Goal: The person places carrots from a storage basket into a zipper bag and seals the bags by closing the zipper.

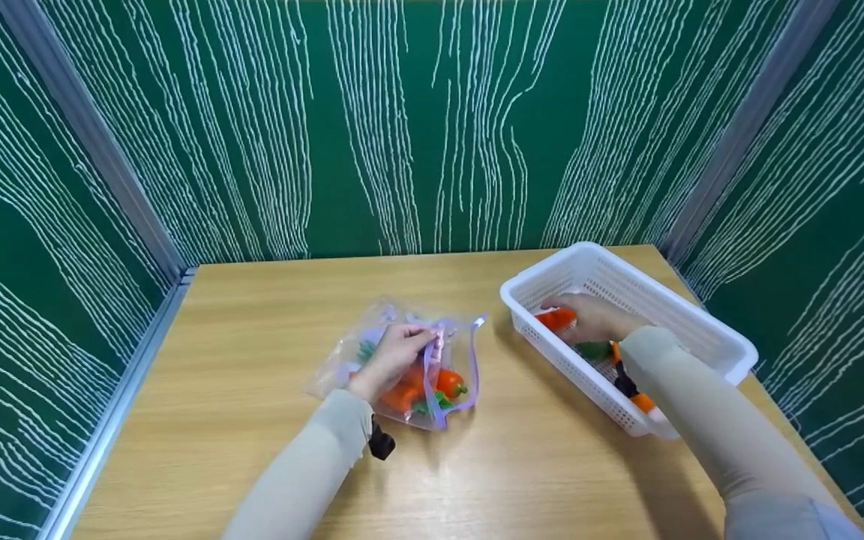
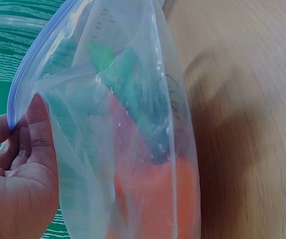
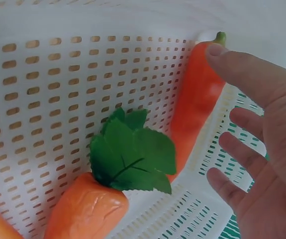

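Observation:
A clear zip bag (image 1: 372, 349) with a blue-purple rim lies mid-table, holding orange and green toy vegetables (image 1: 443, 382). My left hand (image 1: 409, 341) pinches the bag's rim and lifts it; the left wrist view shows my fingers (image 2: 31, 129) pinching the blue rim of the bag (image 2: 133, 99), orange pieces (image 2: 152, 199) inside. My right hand (image 1: 578, 319) reaches into the white basket (image 1: 627, 274). There, its fingers are spread and the index fingertip (image 3: 215, 50) touches a long orange pepper (image 3: 195, 99). A toy carrot (image 3: 85, 211) with green leaves (image 3: 133, 154) lies beside it.
The basket stands at the table's right rear, with more orange and green pieces (image 1: 642, 401) under my right forearm. Green patterned walls (image 1: 432, 120) enclose the wooden table (image 1: 252, 315) on three sides. Bare wood lies between bag and basket.

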Motion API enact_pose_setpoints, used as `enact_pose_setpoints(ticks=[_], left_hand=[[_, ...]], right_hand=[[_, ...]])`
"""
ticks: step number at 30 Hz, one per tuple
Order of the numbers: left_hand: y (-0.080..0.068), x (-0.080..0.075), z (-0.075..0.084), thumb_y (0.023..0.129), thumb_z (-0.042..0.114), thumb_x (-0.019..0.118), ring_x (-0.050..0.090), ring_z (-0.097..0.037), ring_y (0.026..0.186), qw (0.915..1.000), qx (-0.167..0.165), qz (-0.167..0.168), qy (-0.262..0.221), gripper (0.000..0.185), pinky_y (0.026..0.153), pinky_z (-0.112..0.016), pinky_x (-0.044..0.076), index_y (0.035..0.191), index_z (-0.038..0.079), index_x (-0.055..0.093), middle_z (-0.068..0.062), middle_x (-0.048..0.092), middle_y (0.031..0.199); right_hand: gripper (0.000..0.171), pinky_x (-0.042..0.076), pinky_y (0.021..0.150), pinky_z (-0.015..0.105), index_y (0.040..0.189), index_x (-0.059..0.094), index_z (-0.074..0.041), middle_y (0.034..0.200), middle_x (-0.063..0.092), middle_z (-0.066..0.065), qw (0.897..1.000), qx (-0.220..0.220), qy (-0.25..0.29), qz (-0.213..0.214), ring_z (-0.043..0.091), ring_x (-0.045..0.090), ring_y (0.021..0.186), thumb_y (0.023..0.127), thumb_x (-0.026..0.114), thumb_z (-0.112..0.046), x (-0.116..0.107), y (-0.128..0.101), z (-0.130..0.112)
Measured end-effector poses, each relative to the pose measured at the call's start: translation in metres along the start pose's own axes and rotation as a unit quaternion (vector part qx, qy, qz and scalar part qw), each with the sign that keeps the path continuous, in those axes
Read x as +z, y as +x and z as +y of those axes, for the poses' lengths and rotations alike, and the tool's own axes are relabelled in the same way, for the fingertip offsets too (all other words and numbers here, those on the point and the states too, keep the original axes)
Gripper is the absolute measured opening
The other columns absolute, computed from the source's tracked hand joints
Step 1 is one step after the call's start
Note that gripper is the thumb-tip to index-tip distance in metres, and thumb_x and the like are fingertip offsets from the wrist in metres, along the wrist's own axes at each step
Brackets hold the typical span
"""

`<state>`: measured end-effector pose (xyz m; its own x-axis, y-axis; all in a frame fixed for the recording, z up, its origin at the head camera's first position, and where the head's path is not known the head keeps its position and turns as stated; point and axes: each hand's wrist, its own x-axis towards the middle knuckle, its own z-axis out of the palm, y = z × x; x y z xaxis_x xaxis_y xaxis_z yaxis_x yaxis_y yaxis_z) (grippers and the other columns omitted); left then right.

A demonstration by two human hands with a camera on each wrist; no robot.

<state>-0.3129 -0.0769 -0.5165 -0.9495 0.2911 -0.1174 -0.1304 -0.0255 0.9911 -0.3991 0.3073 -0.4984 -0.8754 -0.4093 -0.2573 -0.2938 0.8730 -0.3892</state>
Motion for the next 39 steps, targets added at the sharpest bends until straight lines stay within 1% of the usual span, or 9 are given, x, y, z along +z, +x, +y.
enact_pose_setpoints(ticks=[5, 8, 13, 19, 23, 27, 31, 35, 39], left_hand=[[0.002, 0.003, -0.002, 0.114, 0.012, 0.056, 0.063, -0.006, 0.07, 0.9997, -0.001, 0.0, -0.026, 0.035, 0.067, -0.016, 0.055, 0.124, -0.019, 0.066, 0.003, 0.066, 0.081], [0.001, 0.002, -0.001, 0.114, 0.014, 0.056, 0.062, -0.007, 0.071, 0.9998, -0.001, 0.003, -0.02, 0.034, 0.067, -0.017, 0.055, 0.123, -0.016, 0.068, 0.003, 0.065, 0.082], [0.0, 0.002, -0.002, 0.115, 0.016, 0.056, 0.06, -0.009, 0.074, 0.9999, -0.003, -0.001, -0.012, 0.035, 0.07, -0.019, 0.054, 0.126, -0.014, 0.069, 0.003, 0.064, 0.085], [-0.001, 0.001, -0.002, 0.114, 0.017, 0.057, 0.06, -0.01, 0.076, 1.0, -0.005, 0.001, -0.006, 0.035, 0.071, -0.019, 0.053, 0.127, -0.013, 0.069, 0.003, 0.064, 0.087], [-0.001, 0.001, -0.002, 0.114, 0.016, 0.057, 0.061, -0.01, 0.077, 1.0, -0.001, 0.005, -0.005, 0.034, 0.072, -0.019, 0.054, 0.127, -0.013, 0.07, 0.003, 0.065, 0.088], [-0.001, 0.0, -0.002, 0.114, 0.018, 0.058, 0.061, -0.011, 0.078, 1.0, -0.001, 0.007, -0.001, 0.033, 0.073, -0.019, 0.055, 0.126, -0.011, 0.071, 0.002, 0.065, 0.089], [0.0, 0.0, -0.003, 0.114, 0.016, 0.058, 0.062, -0.009, 0.075, 0.9999, 0.009, 0.004, -0.003, 0.032, 0.071, -0.018, 0.055, 0.122, -0.012, 0.072, 0.004, 0.066, 0.086], [0.0, -0.001, -0.004, 0.113, 0.013, 0.058, 0.064, -0.007, 0.072, 0.9998, 0.022, 0.002, -0.002, 0.032, 0.07, -0.017, 0.056, 0.119, -0.014, 0.072, 0.004, 0.067, 0.083], [0.0, -0.001, -0.004, 0.114, 0.015, 0.058, 0.061, -0.008, 0.073, 0.9997, 0.018, 0.008, 0.01, 0.032, 0.069, -0.017, 0.053, 0.119, -0.013, 0.073, 0.004, 0.065, 0.083]], right_hand=[[0.077, 0.025, 0.126, 0.077, 0.165, 0.047, -0.023, 0.167, 0.048, 0.015, 1.0, 0.009, 0.003, -0.022, 0.044, 0.048, 0.146, 0.096, 0.08, -0.015, 0.003, 0.004, 0.002], [0.08, 0.024, 0.125, 0.078, 0.167, 0.044, -0.028, 0.169, 0.046, 0.012, 0.999, 0.029, 0.012, -0.033, 0.041, 0.048, 0.143, 0.096, 0.081, -0.018, 0.004, 0.006, 0.002], [0.076, 0.024, 0.126, 0.078, 0.168, 0.041, -0.028, 0.169, 0.046, 0.013, 0.998, 0.041, 0.023, -0.051, 0.041, 0.047, 0.145, 0.101, 0.074, -0.017, 0.007, 0.007, 0.003], [0.077, 0.019, 0.126, 0.08, 0.169, 0.039, -0.033, 0.17, 0.043, 0.01, 0.995, 0.074, 0.026, -0.064, 0.04, 0.045, 0.144, 0.102, 0.071, -0.017, 0.009, 0.006, 0.005], [0.071, 0.024, 0.126, 0.078, 0.164, 0.049, -0.027, 0.166, 0.05, 0.013, 0.997, 0.05, 0.007, -0.054, 0.04, 0.049, 0.139, 0.099, 0.076, -0.014, 0.01, 0.007, 0.006], [0.059, 0.036, 0.123, 0.072, 0.154, 0.062, -0.02, 0.155, 0.059, 0.015, 0.998, 0.034, -0.012, -0.048, 0.037, 0.055, 0.128, 0.098, 0.079, -0.013, 0.012, 0.006, 0.009], [0.052, 0.047, 0.117, 0.064, 0.147, 0.067, -0.012, 0.146, 0.064, 0.018, 0.998, 0.015, -0.032, -0.052, 0.034, 0.059, 0.121, 0.097, 0.08, -0.008, 0.015, 0.006, 0.016], [0.049, 0.047, 0.113, 0.062, 0.144, 0.068, -0.008, 0.143, 0.065, 0.021, 0.997, 0.002, -0.043, -0.057, 0.034, 0.058, 0.119, 0.096, 0.077, -0.002, 0.018, 0.005, 0.02], [0.051, 0.047, 0.112, 0.063, 0.145, 0.069, -0.012, 0.141, 0.066, 0.017, 0.997, 0.031, -0.027, -0.06, 0.035, 0.056, 0.118, 0.096, 0.076, 0.0, 0.018, 0.004, 0.019]])
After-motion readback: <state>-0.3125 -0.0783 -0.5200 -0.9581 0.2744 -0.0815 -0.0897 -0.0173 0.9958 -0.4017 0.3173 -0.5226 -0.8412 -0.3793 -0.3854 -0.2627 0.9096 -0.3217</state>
